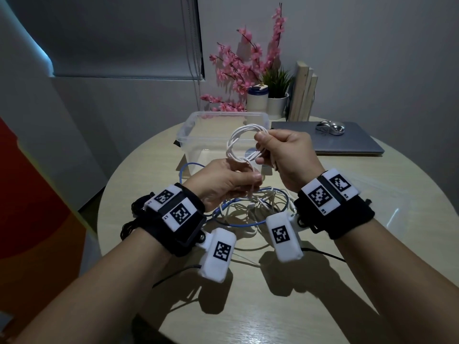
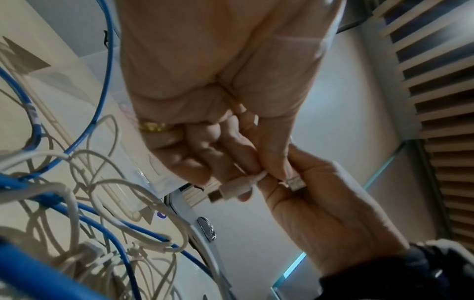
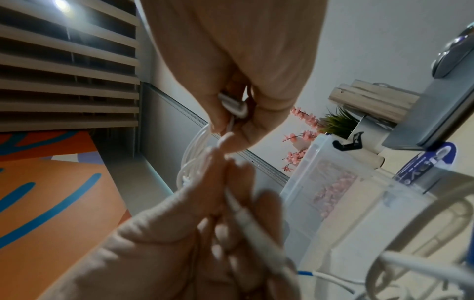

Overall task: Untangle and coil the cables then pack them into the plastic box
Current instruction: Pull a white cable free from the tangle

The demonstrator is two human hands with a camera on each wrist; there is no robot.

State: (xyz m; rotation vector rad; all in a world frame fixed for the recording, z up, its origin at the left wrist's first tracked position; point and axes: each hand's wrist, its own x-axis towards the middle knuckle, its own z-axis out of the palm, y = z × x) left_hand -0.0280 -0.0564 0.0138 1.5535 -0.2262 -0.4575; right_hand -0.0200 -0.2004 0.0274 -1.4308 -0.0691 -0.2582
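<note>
Both hands — left hand (image 1: 224,182) and right hand (image 1: 285,155) — pinch the white cable coil (image 1: 244,145) above the surface (image 1: 372,219); behind it stands the plastic box (image 1: 198,135).

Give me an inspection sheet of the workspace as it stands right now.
Surface: round light wood table.
Job's things: white cable coil held up in front of the clear plastic box; the box looks empty, no lid seen.
Clutter: closed laptop with a silver mouse on it, pink flowers, potted plant, white jar.
Grippers: right hand grips the coil; left hand pinches its loose end.
Cables: tangle of white cables and a blue cable lies on the table under the hands.
Surroundings: window blind, grey wall.
</note>
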